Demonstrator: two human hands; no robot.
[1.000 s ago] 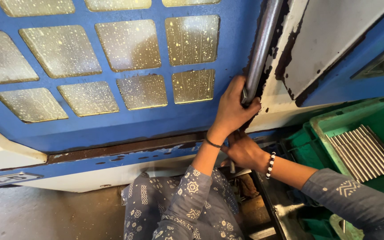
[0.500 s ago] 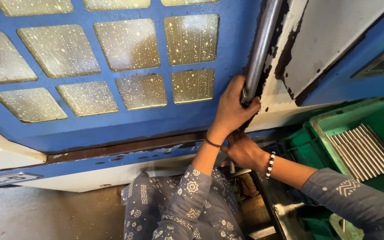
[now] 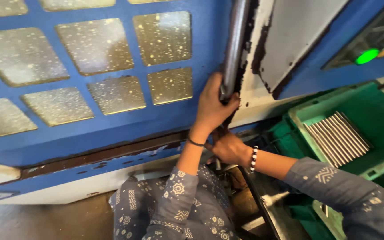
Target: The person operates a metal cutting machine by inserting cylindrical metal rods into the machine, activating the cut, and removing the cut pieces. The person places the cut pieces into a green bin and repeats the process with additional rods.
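A blue machine door [image 3: 112,126] with several grimy window panes fills the left and middle. Along its right edge runs a long steel bar handle [image 3: 235,40]. My left hand [image 3: 213,104] is wrapped around the lower end of that handle. My right hand [image 3: 228,149] sits just below it, fingers curled at the door's lower edge; what it grips is hidden behind the left wrist. Both arms wear patterned grey-blue sleeves, with a beaded bracelet on the right wrist.
A green plastic crate [image 3: 356,106] at the right holds a row of several thin metal rods [image 3: 338,138]. A green indicator light [image 3: 367,56] glows at the upper right. A white and blue machine panel [image 3: 290,40] stands right of the handle. Dark machine parts lie below.
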